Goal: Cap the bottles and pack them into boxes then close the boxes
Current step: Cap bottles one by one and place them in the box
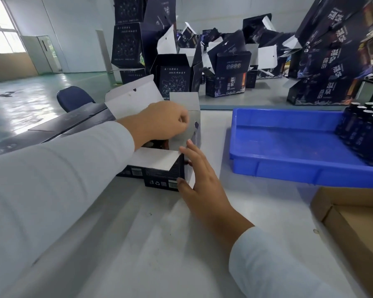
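Here we are working on an open dark box (164,173) standing on the white worktop (151,244), near its left-middle. Our left hand (164,123) is reaching over the box mouth with its fingers curled, seemingly pinching the edge of the upright white flap (186,110) on the far side. Our right hand (199,175) is resting flat against the box's right side, fingers straight and lightly spread, thumb touching the near right corner. A near flap (155,158) is lying folded inward across the opening; what sits inside is too dark to tell.

To the right, well apart from the box, a blue tray (289,164) is sitting with its near rim overhanging a brown carton (353,218) at the worktop's right edge. Capped dark bottles (366,130) are crowding the tray's far right corner, leaving most of its floor bare. Between box and tray a strip of bare worktop is running toward us, widening in the near part.

Along the far side, printed boxes (226,82) are standing with flaps up, and taller stacks (332,61) are leaning at far right. Their faces are showing "温泉", "苗谷" and "1907"; smaller print is unreadable. A blue chair back (73,97) is showing beyond the left edge.
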